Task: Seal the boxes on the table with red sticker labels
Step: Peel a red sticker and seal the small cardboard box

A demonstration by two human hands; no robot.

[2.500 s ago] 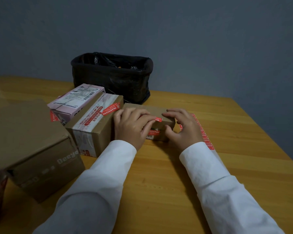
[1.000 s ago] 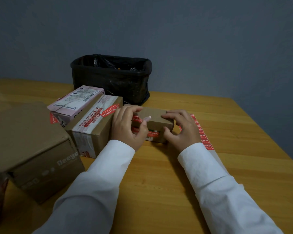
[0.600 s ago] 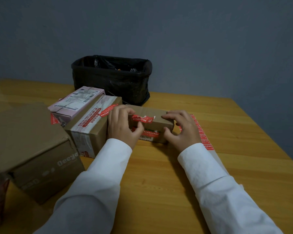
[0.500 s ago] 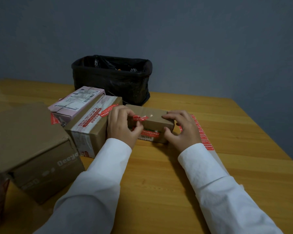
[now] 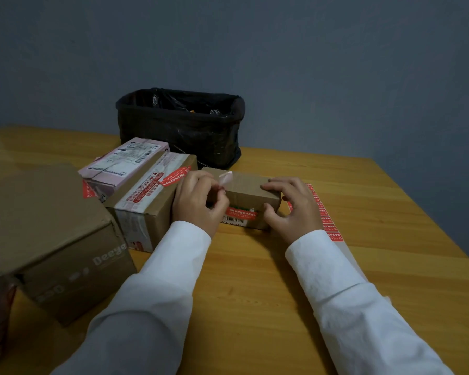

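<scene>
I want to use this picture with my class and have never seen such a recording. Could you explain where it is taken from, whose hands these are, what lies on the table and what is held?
There is no machine here: a person wears a camera on the head, which looks down at their own two hands. The left hand pinches a small pale strip, possibly a sticker seen from its back, over the small brown box. The right hand holds that box steady; a red sticker label sits on its front. On the wooden table also stand a taped box, a pink box, a large brown box, a black bin and a sheet of red labels.
</scene>
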